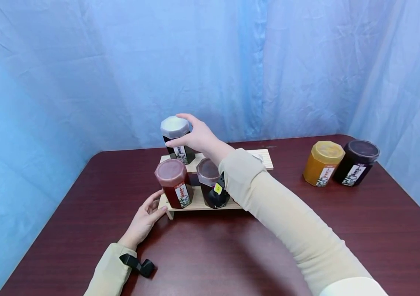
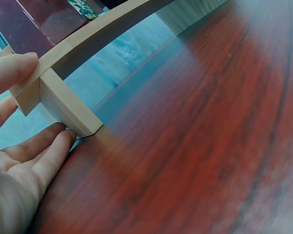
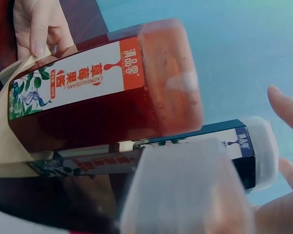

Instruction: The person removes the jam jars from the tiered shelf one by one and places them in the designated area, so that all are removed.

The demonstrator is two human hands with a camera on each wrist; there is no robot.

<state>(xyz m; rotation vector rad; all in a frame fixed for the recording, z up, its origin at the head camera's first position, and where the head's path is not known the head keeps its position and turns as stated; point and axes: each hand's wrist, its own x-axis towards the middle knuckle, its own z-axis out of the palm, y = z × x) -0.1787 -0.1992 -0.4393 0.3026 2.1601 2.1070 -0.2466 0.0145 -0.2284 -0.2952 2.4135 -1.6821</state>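
My left hand grips the left end of a two-tier wooden rack. In the left wrist view its thumb lies on the plank, with fingers at the leg. My right hand spreads thumb and forefinger around the pale lid of a dark jam jar on the upper tier, at its left end. The right wrist view shows the forefinger apart from that lid and the thumb close to it. A red jam jar and another dark jar stand on the lower tier.
A yellow jar and a dark purple jar stand side by side on the dark red table, at the right. Blue curtains hang behind the table. My right forearm crosses over the rack's right part and hides some of it.
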